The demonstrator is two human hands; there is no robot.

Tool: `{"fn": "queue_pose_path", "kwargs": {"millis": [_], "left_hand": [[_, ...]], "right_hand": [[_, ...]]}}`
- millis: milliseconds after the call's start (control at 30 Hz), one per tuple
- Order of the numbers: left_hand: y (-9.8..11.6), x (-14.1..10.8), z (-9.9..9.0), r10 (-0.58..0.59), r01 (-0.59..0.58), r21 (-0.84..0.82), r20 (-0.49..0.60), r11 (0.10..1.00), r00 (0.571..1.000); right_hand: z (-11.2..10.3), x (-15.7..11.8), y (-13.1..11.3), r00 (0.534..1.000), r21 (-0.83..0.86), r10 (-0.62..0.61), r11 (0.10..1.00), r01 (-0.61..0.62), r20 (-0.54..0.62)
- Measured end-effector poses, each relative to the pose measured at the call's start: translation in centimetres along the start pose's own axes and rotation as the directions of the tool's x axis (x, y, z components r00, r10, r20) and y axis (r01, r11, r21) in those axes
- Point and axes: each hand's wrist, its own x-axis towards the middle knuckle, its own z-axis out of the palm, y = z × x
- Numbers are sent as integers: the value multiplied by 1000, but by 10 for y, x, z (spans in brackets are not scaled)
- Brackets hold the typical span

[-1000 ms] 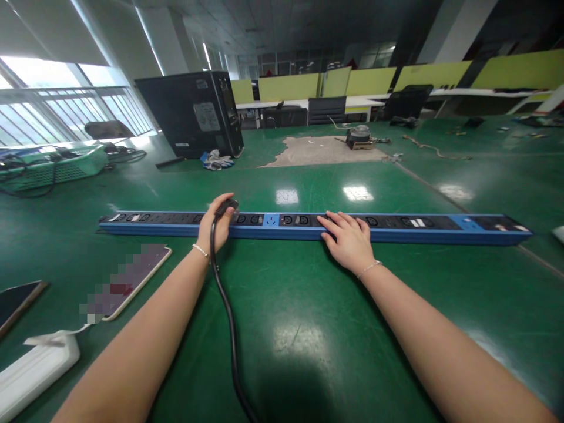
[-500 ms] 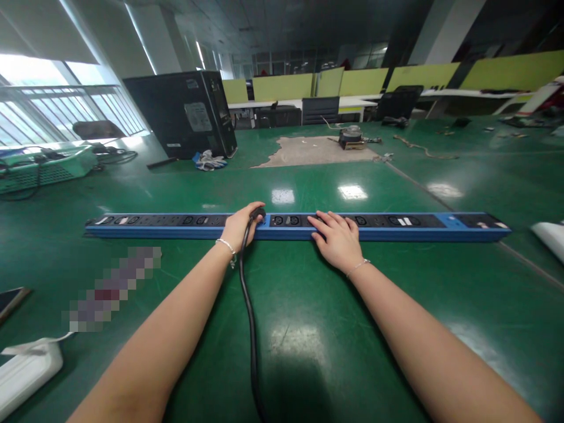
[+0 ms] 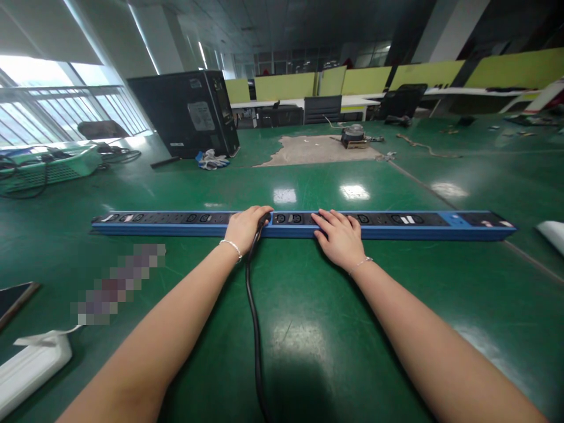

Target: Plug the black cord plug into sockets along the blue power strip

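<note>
A long blue power strip (image 3: pixel 388 233) with several black sockets lies crosswise on the green table. My left hand (image 3: pixel 245 229) is closed around the black plug (image 3: pixel 263 220) of a power cord, at the strip's top near its middle. The plug is mostly covered by my fingers, so I cannot tell whether it sits in a socket. From it the black cord (image 3: pixel 255 317) runs down toward me. My right hand (image 3: pixel 342 238) rests on the strip to the right, fingers spread over its top and front edge, gripping nothing.
Left of my arms lie a blurred-out strip (image 3: pixel 121 285), a white device (image 3: pixel 37 364) and a dark flat object (image 3: pixel 15 299). A green basket (image 3: pixel 66 167) with cables, a black computer case (image 3: pixel 185 114) and gloves (image 3: pixel 212 158) stand farther back, with a round device (image 3: pixel 352 135) beyond.
My left hand has turned over the plug and shifted slightly right, hiding more of it. The right hand stays on the strip. The whole view has shifted slightly.
</note>
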Motion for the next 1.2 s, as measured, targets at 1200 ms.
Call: {"fn": "queue_pose_path", "kwargs": {"millis": [1200], "left_hand": [[8, 0, -5, -309, 197, -408, -230, 892, 923]], "right_hand": [[1, 1, 3, 999, 13, 17, 1000, -16, -30]]}}
